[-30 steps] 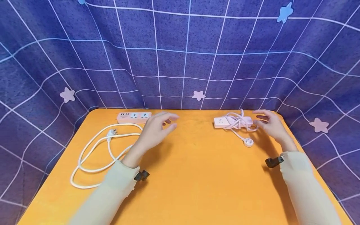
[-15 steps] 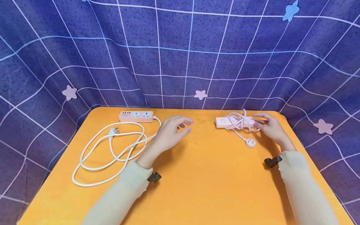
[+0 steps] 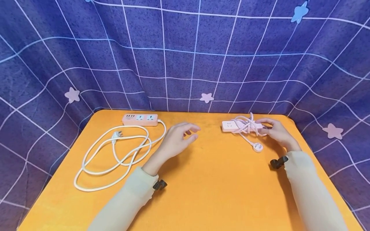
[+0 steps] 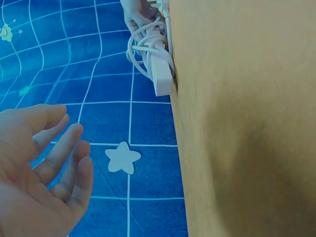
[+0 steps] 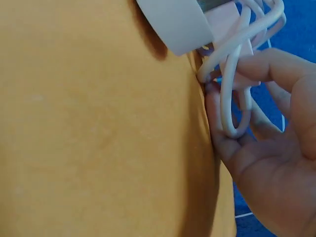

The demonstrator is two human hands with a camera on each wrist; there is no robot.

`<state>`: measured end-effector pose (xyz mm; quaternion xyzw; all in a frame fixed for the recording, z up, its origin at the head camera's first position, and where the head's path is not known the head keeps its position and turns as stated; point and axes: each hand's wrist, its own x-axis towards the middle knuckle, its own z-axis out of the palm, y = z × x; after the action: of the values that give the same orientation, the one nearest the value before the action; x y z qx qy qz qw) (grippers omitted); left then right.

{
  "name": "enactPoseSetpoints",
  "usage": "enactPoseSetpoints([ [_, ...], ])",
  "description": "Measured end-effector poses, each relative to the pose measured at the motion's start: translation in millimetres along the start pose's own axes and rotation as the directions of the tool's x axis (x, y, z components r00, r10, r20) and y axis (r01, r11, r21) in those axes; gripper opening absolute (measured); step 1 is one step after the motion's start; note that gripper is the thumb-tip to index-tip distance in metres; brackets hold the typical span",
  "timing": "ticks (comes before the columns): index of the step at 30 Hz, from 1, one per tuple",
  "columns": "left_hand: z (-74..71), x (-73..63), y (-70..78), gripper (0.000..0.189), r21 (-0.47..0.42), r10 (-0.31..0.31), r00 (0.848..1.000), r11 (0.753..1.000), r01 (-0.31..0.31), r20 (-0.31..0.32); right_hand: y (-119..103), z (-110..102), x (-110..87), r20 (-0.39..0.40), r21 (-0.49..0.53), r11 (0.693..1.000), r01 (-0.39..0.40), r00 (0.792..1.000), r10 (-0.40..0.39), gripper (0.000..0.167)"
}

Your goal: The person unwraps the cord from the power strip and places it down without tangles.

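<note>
Over the table's middle hovers my left hand, fingers loosely bent and nothing between them; the left wrist view shows its fingers apart. At the back right, my right hand grips the right end of a pale pink power strip. Its own cord is wound loosely around the strip, with a loop hanging by the fingers in the right wrist view. A round plug on that cord lies in front of the strip. The fingers behind the strip are partly hidden.
Another pink power strip, with USB ports, lies at the back left. Its white cord spreads in loose loops across the table's left side, with a plug inside them. A blue grid curtain hangs behind the orange table.
My left hand has shifted right, away from the left strip, baring its cord. My right hand has closed in from beside the right strip to grip its end.
</note>
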<state>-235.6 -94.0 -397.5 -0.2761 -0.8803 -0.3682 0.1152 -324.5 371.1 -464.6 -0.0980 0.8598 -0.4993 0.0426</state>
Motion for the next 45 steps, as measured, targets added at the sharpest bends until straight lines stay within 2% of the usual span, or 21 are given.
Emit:
enactPoseSetpoints([
  [5, 1.3, -0.2, -1.5, 0.022, -0.006, -0.003, 1.0, 1.0, 0.003, 0.007, 6.0, -3.2, 2.6, 0.047, 0.205, 0.978, -0.043, 0.998, 0.034, 0.038],
  [9, 2.0, -0.6, -2.5, 0.021, -0.015, -0.007, 1.0, 1.0, 0.007, 0.009, 10.0, -5.7, 4.9, 0.098, 0.318, 0.945, -0.074, 0.994, 0.045, 0.037],
  [13, 4.1, -1.0, -4.6, 0.02, -0.013, -0.01, 1.0, 1.0, 0.01, 0.006, 12.2, -6.7, 7.3, 0.141, 0.385, 0.917, -0.102, 0.989, 0.051, 0.04],
  [18, 4.9, -2.2, -5.5, 0.019, -0.007, -0.008, 1.0, 1.0, 0.008, 0.003, 14.3, -4.9, 10.2, 0.158, 0.387, 0.919, -0.074, 0.987, 0.013, 0.041],
  [25, 5.4, -3.9, -6.9, 0.019, 0.007, -0.007, 1.0, 1.0, 0.007, 0.013, 16.9, -0.3, 9.3, 0.156, 0.435, 0.9, -0.041, 0.987, -0.03, 0.038],
  [30, 6.9, -4.6, -7.2, 0.019, -0.01, -0.01, 1.0, 1.0, 0.01, 0.024, 18.0, 2.2, 7.1, 0.148, 0.447, 0.893, -0.053, 0.989, -0.015, 0.031],
  [33, 9.9, -4.8, -8.1, 0.019, -0.019, -0.011, 0.999, 1.0, 0.012, 0.033, 18.0, 3.5, 6.6, 0.132, 0.414, 0.909, -0.053, 0.991, -0.002, 0.029],
  [38, 21.8, -1.5, -7.1, 0.02, -0.005, 0.007, 0.998, 1.0, -0.006, 0.059, 16.5, 5.0, 6.5, 0.099, 0.374, 0.926, -0.051, 0.995, 0.015, 0.028],
  [45, 47.9, 17.9, 11.3, 0.023, 0.041, 0.064, 0.988, 0.997, -0.071, 0.141, 17.4, 5.8, 6.2, 0.08, 0.359, 0.933, -0.023, 0.997, -0.006, 0.025],
])
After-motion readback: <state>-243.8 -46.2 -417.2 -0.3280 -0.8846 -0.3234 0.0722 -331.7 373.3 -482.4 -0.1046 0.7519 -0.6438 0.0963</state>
